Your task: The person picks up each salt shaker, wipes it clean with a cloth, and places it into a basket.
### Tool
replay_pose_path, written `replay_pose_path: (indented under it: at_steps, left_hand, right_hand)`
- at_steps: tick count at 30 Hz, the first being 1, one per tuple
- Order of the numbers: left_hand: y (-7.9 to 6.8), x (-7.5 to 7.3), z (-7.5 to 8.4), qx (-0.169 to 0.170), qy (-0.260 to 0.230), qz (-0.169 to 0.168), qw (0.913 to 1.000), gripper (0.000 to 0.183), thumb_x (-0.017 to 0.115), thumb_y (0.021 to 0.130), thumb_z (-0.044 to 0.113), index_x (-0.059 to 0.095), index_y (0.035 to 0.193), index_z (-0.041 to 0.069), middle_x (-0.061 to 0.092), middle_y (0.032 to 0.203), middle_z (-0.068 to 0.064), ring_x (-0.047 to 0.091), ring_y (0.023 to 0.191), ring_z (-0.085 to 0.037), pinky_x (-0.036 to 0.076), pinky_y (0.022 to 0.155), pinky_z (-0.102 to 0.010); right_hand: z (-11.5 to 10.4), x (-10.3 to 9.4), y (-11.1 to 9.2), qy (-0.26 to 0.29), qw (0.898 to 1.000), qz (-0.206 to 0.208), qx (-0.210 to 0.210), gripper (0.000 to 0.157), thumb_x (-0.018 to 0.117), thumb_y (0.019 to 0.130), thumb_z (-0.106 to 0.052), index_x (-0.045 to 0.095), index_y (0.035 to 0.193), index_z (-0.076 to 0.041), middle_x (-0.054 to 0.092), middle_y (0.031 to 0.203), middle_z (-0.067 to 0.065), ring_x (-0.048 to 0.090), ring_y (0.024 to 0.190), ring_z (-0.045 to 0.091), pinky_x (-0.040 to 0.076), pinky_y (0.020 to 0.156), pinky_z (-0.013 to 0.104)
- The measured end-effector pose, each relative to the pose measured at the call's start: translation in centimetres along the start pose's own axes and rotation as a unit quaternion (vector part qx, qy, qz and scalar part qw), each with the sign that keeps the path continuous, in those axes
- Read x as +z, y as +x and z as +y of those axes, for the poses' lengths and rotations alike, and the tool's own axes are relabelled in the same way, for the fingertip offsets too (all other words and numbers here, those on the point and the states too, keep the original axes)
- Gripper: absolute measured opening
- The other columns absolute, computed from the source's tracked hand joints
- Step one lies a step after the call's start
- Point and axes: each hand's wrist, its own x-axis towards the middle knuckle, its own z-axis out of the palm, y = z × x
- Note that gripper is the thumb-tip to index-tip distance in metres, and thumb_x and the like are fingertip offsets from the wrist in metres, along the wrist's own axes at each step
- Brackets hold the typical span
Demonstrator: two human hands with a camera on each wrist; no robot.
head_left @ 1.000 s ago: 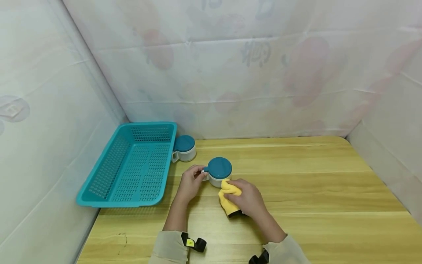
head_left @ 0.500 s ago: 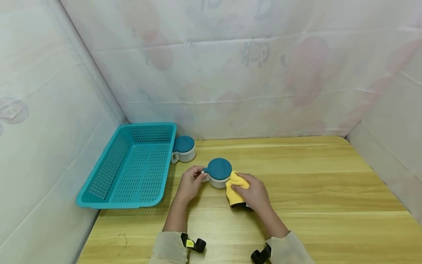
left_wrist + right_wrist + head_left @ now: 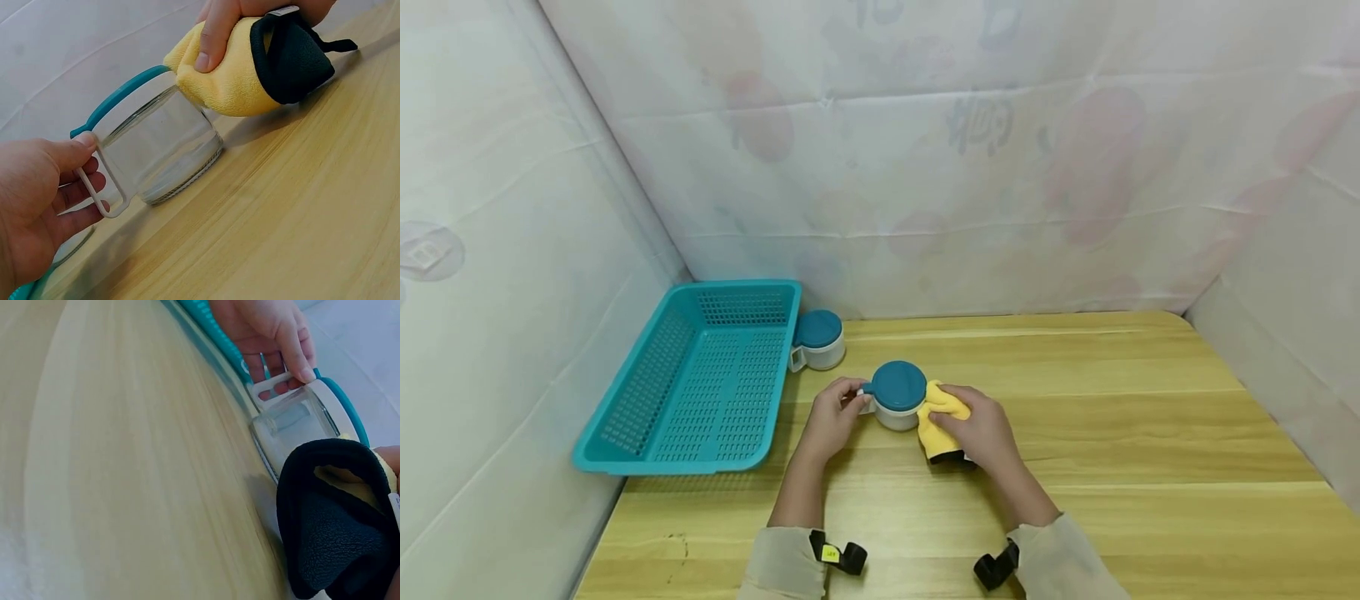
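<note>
A clear glass jar (image 3: 162,147) with a blue-green lid (image 3: 898,386) and a white handle (image 3: 117,197) stands on the wooden table. My left hand (image 3: 833,418) pinches that handle, thumb on top by the lid's tab and fingers through the loop, as the left wrist view shows. In my right hand (image 3: 982,429) is a bunched yellow cloth (image 3: 228,75) with a dark side and black trim. The cloth touches the jar's right side at the lid's rim. In the right wrist view the cloth's dark underside (image 3: 337,531) hides part of the jar.
A turquoise perforated basket (image 3: 597,461) lies at the left of the table (image 3: 1112,417). Close against its right side stands a second lidded jar (image 3: 823,356), its handle toward the basket. White printed sheeting (image 3: 925,167) closes off the back and both sides.
My right hand has moved the cloth from the jar's front round to its right side, a little farther from me. The left hand keeps its hold on the handle.
</note>
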Motion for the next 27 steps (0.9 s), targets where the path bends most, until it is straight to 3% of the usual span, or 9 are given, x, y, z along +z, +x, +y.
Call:
replay_pose_path:
  at_steps: [8,16,21,27]
  left_hand:
    - [0.0,0.0,0.0,-0.012,0.005,0.007,0.9999,0.016,0.062,0.096,0.014,0.069,0.111,0.010,0.065,0.106,-0.003,0.058,0.098,-0.018,0.055,0.087,-0.029]
    - [0.3,-0.1,0.3,-0.015,0.001,0.011,0.9998,0.017,0.062,0.096,0.014,0.069,0.111,0.009,0.065,0.109,-0.005,0.059,0.101,-0.020,0.055,0.089,-0.033]
    - [0.5,-0.3,0.2,-0.016,0.000,0.002,0.9999,0.018,0.061,0.098,0.014,0.069,0.113,0.009,0.065,0.110,-0.005,0.058,0.102,-0.020,0.055,0.089,-0.032]
    - [0.7,-0.5,-0.2,-0.012,-0.006,0.004,0.9999,0.015,0.062,0.097,0.013,0.070,0.110,0.009,0.067,0.107,-0.005,0.058,0.099,-0.019,0.054,0.085,-0.030]
  right_hand:
    - [0.1,0.4,0.1,-0.027,0.999,-0.025,-0.001,0.050,0.078,0.084,-0.031,0.065,0.131,-0.016,0.063,0.132,0.008,0.058,0.122,0.032,0.050,0.097,0.051]
    - [-0.5,0.6,0.5,-0.102,0.994,-0.037,-0.014,0.049,0.078,0.084,-0.029,0.067,0.128,-0.012,0.064,0.130,0.010,0.059,0.120,0.033,0.051,0.094,0.051]
    - [-0.8,0.6,0.7,-0.171,0.983,-0.059,-0.029,0.043,0.078,0.083,-0.028,0.070,0.123,-0.013,0.067,0.126,0.009,0.062,0.114,0.032,0.053,0.087,0.049]
    - [-1.6,0.7,0.9,-0.249,0.962,-0.081,-0.073,0.033,0.078,0.082,-0.024,0.075,0.113,-0.014,0.070,0.119,0.008,0.065,0.107,0.032,0.056,0.077,0.047]
